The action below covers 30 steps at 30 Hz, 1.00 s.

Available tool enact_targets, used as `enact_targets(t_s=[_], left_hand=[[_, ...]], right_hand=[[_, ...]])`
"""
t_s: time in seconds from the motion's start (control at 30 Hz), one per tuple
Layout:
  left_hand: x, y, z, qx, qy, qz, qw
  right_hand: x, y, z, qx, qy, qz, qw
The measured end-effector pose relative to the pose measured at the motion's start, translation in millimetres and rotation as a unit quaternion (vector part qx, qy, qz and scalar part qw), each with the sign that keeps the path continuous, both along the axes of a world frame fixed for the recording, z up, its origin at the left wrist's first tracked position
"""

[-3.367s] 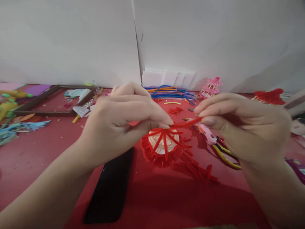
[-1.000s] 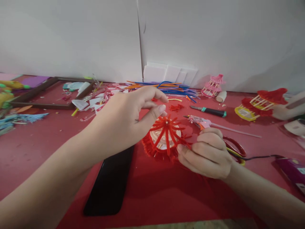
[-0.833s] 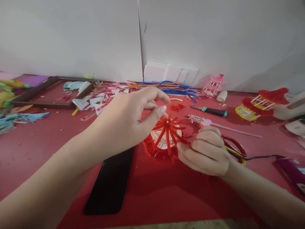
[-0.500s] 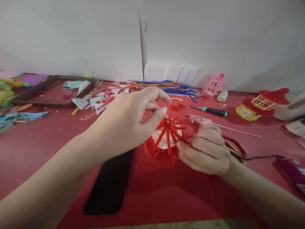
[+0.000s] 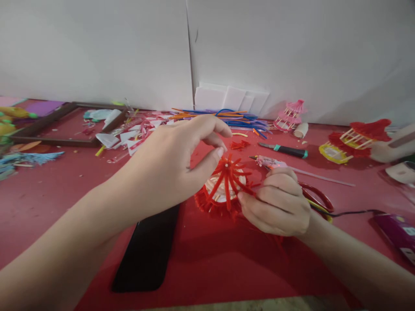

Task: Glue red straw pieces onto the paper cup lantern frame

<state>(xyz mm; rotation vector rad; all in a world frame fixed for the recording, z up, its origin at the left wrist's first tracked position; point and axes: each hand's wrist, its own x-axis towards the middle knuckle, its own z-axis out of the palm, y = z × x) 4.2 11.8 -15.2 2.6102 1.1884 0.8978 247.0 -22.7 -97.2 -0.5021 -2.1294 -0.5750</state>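
left hand [image 5: 168, 164]: we're holding it near the peak of the red model [image 5: 227, 190], thumb and fingers standing apart
right hand [image 5: 277, 203]: we're pinching a red strip [image 5: 248, 189] at the model's right
red model: sitting on the red tabletop [image 5: 210, 268] between our hands
black phone [image 5: 145, 255]: lying left of it, nearer us
glue gun [image 5: 269, 162]: resting beyond our right hand

We count two hands, our left hand [image 5: 175, 160] and right hand [image 5: 277, 203], one red-strip model [image 5: 227, 185], one pink tower [image 5: 289, 115], one red-and-yellow tower [image 5: 369, 129], one glue gun [image 5: 272, 162], one knife [image 5: 291, 151], one black phone [image 5: 147, 255].
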Motion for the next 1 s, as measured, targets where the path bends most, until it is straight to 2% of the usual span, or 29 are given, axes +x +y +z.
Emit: enact_targets(t_s=[0.17, 0.37, 0.7, 1.0], left_hand=[[0.0, -2.7, 0.7, 0.010, 0.008, -0.020, 1.000], [4.0, -5.3, -5.2, 0.006, 0.003, -0.043, 0.999], [22.4, -20.6, -25.5, 0.057, 0.023, -0.003, 0.998], [23.4, -21.1, -27.8, 0.081, 0.031, 0.020, 0.996]], right_hand=[[0.8, 0.3, -0.6, -0.005, -0.003, -0.003, 1.000], [-0.2, -0.8, 0.3, -0.012, -0.003, -0.003, 1.000], [-1.8, 0.6, 1.4, -0.017, -0.008, 0.001, 1.000], [-2.1, -0.6, 1.0, -0.016, 0.005, -0.008, 1.000]])
